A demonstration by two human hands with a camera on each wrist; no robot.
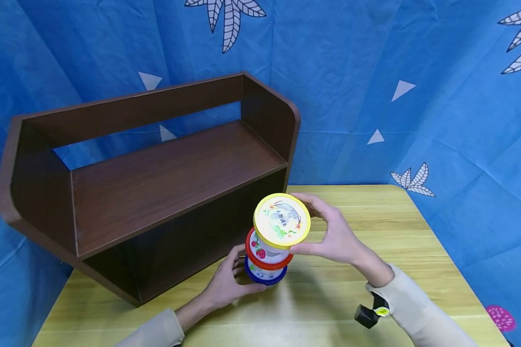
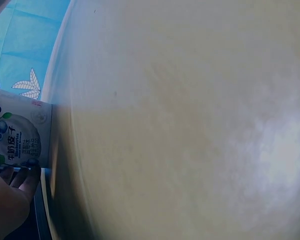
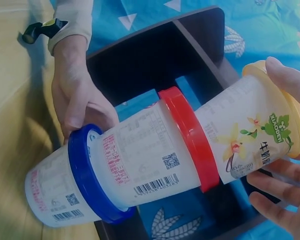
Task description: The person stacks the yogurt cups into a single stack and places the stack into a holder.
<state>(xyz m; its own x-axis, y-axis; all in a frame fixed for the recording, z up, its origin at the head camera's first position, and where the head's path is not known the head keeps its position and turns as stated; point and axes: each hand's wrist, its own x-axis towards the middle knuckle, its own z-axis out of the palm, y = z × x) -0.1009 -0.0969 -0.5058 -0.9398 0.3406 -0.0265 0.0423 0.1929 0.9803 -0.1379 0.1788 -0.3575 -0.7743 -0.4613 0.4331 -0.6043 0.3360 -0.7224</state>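
Note:
Three printed paper tubs stand in one stack on the table. The blue-lidded tub (image 1: 265, 274) with blueberry print is lowest, the red-lidded tub (image 1: 268, 251) with strawberry print sits on it, and the yellow-lidded tub (image 1: 282, 220) tops them. With its thumb at the near side and fingers round the far side, my left hand (image 1: 227, 284) holds the blue-lidded tub. My right hand (image 1: 336, 234) grips the yellow-lidded tub by its rim, thumb and fingers on opposite sides. The right wrist view shows the yellow-lidded tub's base at the red lid (image 3: 189, 139).
A dark brown shelf unit (image 1: 173, 178) with raised sides and a back rail stands behind and left of the stack. The light wood table (image 1: 351, 299) extends to the right. Blue patterned cloth (image 1: 343, 86) hangs behind. A black wrist device (image 1: 369, 314) sits at the right cuff.

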